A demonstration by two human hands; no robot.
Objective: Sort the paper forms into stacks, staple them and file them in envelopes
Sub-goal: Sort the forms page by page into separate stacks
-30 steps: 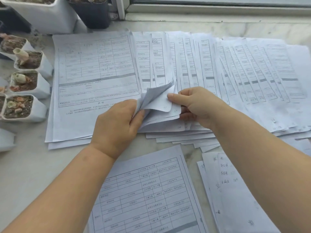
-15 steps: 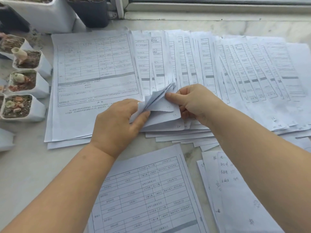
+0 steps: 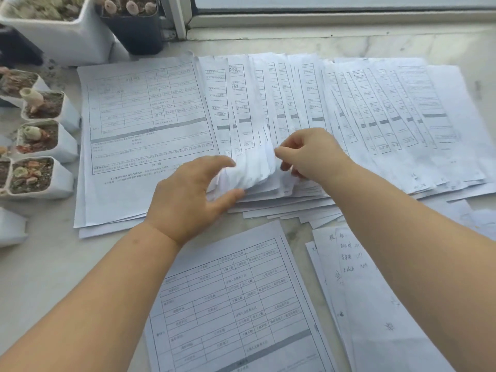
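Note:
Printed paper forms are fanned in a long overlapping row (image 3: 349, 108) across the marble ledge, with one form fully showing at the left end (image 3: 145, 124). My left hand (image 3: 188, 194) holds the lifted lower corners of several sheets (image 3: 249, 170) between thumb and fingers. My right hand (image 3: 308, 154) pinches the same lifted corners from the right side. A separate form (image 3: 236, 299) lies near me, and sheets with handwriting (image 3: 359, 291) lie to its right, partly hidden under my right forearm.
Small white pots of succulents (image 3: 40, 167) line the left edge. A larger white planter (image 3: 61, 25) and a dark pot (image 3: 134, 25) stand at the back left. A window frame (image 3: 322, 22) runs along the back. Bare marble (image 3: 45, 264) shows at the near left.
The view shifted down slightly. My left thumb has slid further under the lifted corners, and my right hand has moved up, now pinching the sheets with bent fingers.

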